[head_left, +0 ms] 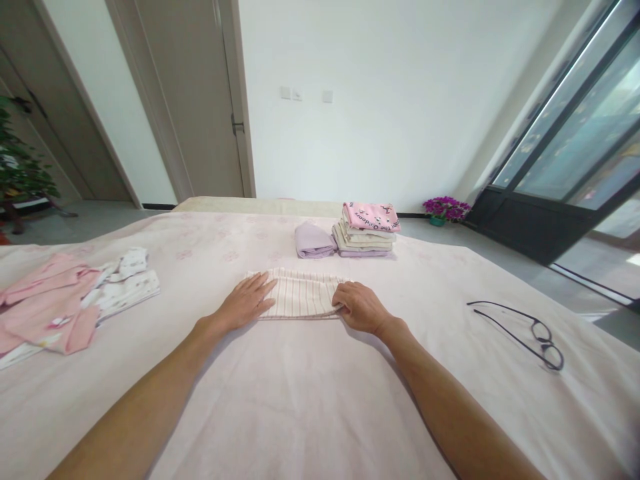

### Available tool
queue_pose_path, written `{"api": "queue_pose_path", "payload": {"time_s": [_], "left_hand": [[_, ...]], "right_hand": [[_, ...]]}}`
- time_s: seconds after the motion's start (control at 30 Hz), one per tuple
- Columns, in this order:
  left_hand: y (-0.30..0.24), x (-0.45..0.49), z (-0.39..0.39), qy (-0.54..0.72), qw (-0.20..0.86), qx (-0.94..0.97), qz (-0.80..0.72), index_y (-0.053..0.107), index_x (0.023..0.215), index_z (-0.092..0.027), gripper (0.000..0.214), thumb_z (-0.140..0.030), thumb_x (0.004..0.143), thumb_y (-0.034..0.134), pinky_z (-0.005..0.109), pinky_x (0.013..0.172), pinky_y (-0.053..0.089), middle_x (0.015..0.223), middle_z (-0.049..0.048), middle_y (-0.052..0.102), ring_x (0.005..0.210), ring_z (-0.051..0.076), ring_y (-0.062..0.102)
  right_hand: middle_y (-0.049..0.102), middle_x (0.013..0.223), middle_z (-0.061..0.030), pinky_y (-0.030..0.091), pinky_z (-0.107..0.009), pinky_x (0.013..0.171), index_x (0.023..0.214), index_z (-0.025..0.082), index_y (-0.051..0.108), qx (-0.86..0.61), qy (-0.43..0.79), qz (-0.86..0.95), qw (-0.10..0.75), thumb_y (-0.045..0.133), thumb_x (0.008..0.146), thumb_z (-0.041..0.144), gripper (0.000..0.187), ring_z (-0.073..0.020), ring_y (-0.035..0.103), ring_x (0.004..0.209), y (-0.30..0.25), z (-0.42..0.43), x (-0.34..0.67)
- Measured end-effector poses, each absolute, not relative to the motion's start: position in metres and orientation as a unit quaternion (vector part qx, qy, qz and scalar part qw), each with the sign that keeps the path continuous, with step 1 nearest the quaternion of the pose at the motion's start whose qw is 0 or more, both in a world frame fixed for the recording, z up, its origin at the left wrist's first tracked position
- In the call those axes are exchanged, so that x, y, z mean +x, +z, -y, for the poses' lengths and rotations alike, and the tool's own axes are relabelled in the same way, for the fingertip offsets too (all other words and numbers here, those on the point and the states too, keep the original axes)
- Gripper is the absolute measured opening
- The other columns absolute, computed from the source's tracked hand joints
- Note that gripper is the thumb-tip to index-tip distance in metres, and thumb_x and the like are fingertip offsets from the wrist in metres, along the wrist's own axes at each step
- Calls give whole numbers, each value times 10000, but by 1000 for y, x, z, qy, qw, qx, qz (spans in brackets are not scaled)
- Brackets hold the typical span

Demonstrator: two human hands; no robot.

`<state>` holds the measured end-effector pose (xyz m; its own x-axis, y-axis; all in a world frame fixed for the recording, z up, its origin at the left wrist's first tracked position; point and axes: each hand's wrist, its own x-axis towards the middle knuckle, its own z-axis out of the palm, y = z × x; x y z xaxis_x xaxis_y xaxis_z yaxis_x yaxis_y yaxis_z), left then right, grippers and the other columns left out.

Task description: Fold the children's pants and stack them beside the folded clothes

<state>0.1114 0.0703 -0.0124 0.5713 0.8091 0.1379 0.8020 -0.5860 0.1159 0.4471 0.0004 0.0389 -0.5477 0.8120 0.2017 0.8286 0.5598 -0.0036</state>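
Observation:
A striped cream-and-pink cloth garment [303, 295], folded into a long flat strip, lies in front of me on the pale pink bedsheet [295, 387]. My left hand [247, 299] rests flat on its left end, fingers stretched out. At the right end, my right hand [361, 307] has its fingers curled around the cloth's edge. Beyond the strip sits a folded lilac cloth [314, 241]. Beside that stands a stack of folded clothes [364, 239], topped by a pink printed piece [371, 217].
Loose pink clothes [55, 300] and a white patterned garment [127, 283] lie at the left. Black-framed glasses [543, 340] lie unfolded at the right. Purple flowers [446, 208] stand on the floor past the bed, and a green plant [23, 160] is at the far left.

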Motion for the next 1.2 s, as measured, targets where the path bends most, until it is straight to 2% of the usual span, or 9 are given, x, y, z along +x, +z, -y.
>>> {"api": "queue_pose_path", "payload": {"time_s": [0.17,0.3,0.43,0.53,0.73,0.87,0.97,1.07,1.2], "left_hand": [[-7,118,-66,102,20,898,-427,425,1485,-344,501,-468,1013,306,480,1197,177,1603,45,325,1489,274,248],[-2,137,-58,110,28,920,-374,420,1487,-334,511,-490,1020,285,474,1207,152,1601,36,331,1499,254,220],[-4,149,-48,80,32,940,-330,335,1529,-329,581,-570,1006,261,457,1205,136,1626,57,263,1504,251,201],[-6,146,-43,68,26,945,-320,279,1547,-343,611,-599,992,285,457,1207,113,1643,56,199,1513,258,163],[-3,121,-40,73,44,940,-331,282,1541,-370,596,-590,988,320,474,1203,130,1645,37,192,1510,280,173],[-4,110,-44,157,91,896,-405,543,1399,-325,470,-489,1003,349,387,1184,251,1534,12,451,1430,222,371],[-4,104,-50,247,71,822,-508,645,1262,-200,442,-382,993,345,376,1130,349,1366,86,603,1294,228,518],[-4,97,-57,273,42,746,-606,574,1323,-134,466,-344,949,391,385,1066,403,1317,148,603,1231,259,558],[-4,86,-68,205,103,688,-688,442,1437,-102,649,-442,887,490,358,946,461,1265,165,641,1129,277,625]], "right_hand": [[696,900,-53,390,-328,856,845,204,688,-523,-35,838,150,476,795,59,262,-200,578,905,49,1,444],[651,1275,-74,387,-364,1047,1255,196,618,-496,-23,838,226,366,957,162,392,-203,542,1207,45,1,422],[414,1540,-126,260,-473,1182,1486,123,407,-463,-38,871,161,331,1033,383,528,-263,311,1452,24,-2,403],[374,1555,-155,228,-507,1195,1501,112,387,-473,-54,873,106,360,1022,461,593,-287,293,1463,7,-4,405],[341,1568,-159,199,-495,1207,1511,113,377,-495,-84,860,92,392,1012,456,605,-288,286,1466,3,-6,421],[393,1546,-149,200,-479,1206,1481,102,425,-519,-72,847,87,356,1022,392,547,-280,312,1455,11,-5,418],[367,1563,-142,154,-484,1217,1464,100,446,-527,-81,840,106,342,1022,353,520,-268,267,1474,17,-1,411],[295,1599,-124,109,-483,1226,1503,120,386,-492,-73,859,118,343,1025,373,543,-256,192,1499,18,5,402],[317,1590,-127,162,-474,1214,1527,143,341,-462,-16,882,95,365,1019,463,600,-253,246,1482,15,12,391]]}}
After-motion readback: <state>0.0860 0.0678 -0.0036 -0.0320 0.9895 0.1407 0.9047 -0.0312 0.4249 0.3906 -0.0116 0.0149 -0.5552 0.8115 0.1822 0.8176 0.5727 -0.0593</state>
